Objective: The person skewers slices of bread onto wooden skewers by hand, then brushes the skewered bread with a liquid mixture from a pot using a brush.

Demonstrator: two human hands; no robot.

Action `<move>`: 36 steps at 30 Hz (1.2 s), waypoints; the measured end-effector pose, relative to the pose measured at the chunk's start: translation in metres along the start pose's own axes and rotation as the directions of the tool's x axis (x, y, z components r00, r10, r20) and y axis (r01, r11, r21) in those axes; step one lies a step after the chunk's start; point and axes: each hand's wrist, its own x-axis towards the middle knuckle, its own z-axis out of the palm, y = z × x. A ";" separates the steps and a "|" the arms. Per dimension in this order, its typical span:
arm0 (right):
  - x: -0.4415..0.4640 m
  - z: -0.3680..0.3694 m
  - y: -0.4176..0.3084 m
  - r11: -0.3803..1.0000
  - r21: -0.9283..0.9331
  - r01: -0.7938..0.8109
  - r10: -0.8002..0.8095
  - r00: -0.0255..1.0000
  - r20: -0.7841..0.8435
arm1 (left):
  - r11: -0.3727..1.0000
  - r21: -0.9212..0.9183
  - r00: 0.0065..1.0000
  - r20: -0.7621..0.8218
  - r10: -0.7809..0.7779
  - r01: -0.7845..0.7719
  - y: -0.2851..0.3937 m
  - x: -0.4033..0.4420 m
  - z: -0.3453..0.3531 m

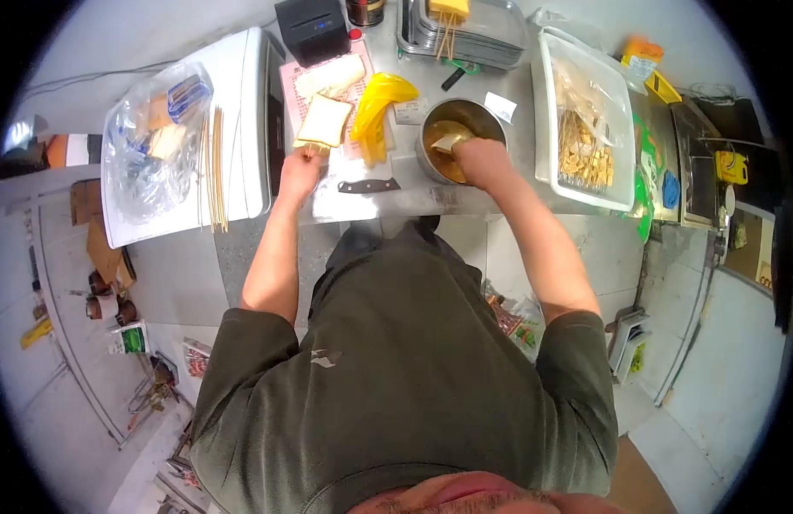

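My left hand [302, 176] is closed at the near edge of a bread slice [324, 120], apparently pinching thin sticks there; my fingers cover the exact grip. My right hand [484, 163] is clenched round a pale flat piece [448, 142], dipping it inside the metal pot [495, 122], where brownish liquid [436, 154] shows. I can't tell whether the piece touches the bottom.

To work well here, I think I should keep the left pinch light but firm, so the soft slice neither twists nor tears. With the right, I'd sweep gently and wipe any excess against the inner wall, as drips could reach the receipt [409, 112] or the yellow bag [379, 111] between my 2 hands.

The slice is at my front left, near the pink printed sheet [291, 75]; whether it rests or hangs, I can't tell. It is nearly square, its slightly longer axis running away from me, the far edge leaning a little rightward. The pale piece points leftward out of my fist, towards the slice.
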 end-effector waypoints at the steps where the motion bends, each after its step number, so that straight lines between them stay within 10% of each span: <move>1: 0.004 -0.012 0.008 0.998 0.021 -0.061 0.061 0.998 0.027 | 1.000 -0.025 1.000 -0.025 0.009 -0.010 0.007 -0.002 0.000; 15: 0.050 0.017 0.010 0.804 0.544 -0.238 0.182 0.971 0.156 | 0.968 -0.232 0.981 0.141 0.131 -0.095 0.107 -0.047 0.019; 26: -0.046 0.012 0.043 0.097 0.970 -0.224 0.407 0.898 0.167 | 0.962 0.097 0.923 0.320 0.212 -0.254 0.150 -0.041 0.037; 36: -0.101 -0.007 0.005 0.741 0.666 0.086 0.485 0.617 -0.620 | 0.845 0.266 0.864 0.346 0.366 -0.464 0.148 -0.033 0.064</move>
